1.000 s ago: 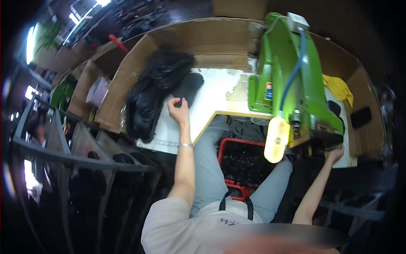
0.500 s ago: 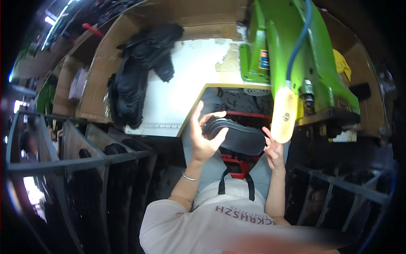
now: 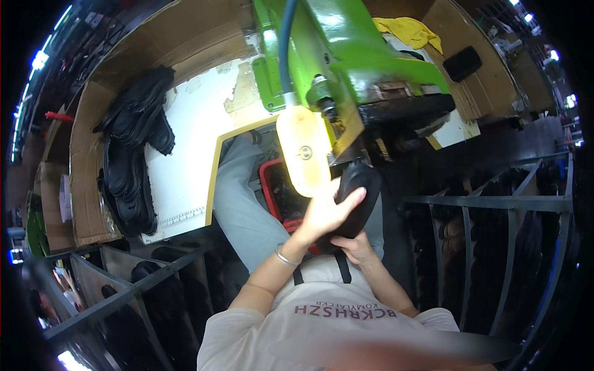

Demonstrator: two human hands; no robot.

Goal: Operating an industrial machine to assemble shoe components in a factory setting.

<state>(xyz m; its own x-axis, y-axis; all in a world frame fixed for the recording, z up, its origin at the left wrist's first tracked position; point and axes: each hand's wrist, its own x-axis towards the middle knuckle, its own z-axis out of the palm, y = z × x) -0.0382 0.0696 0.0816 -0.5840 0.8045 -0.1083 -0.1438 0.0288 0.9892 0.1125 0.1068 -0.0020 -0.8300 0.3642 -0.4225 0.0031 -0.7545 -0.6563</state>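
Note:
A black shoe sole (image 3: 364, 185) is in both my hands, tilted lengthwise with its far end right by the working head of a green machine (image 3: 346, 46). My left hand (image 3: 323, 213) grips its left side, thumb lying across it. At the near end, my right hand (image 3: 362, 248) is closed on the sole, some of its fingers hidden underneath. Just beyond my left hand hangs a bright yellow oval piece (image 3: 303, 145) on a blue cable, partly covering the view. Whether the sole touches the machine, I cannot tell.
Several black soles (image 3: 127, 179) lie piled on the white tabletop (image 3: 179, 179) at left, inside cardboard walls (image 3: 86, 142). A red bin (image 3: 269, 191) stands between my legs. Metal racks (image 3: 495, 202) flank me on both sides. A yellow cloth (image 3: 411, 32) lies behind the machine.
The view has swung to the right. The sole has turned from crosswise to lengthwise and come up to the machine. My left hand's spread fingers have closed on it; my right moved to its near end.

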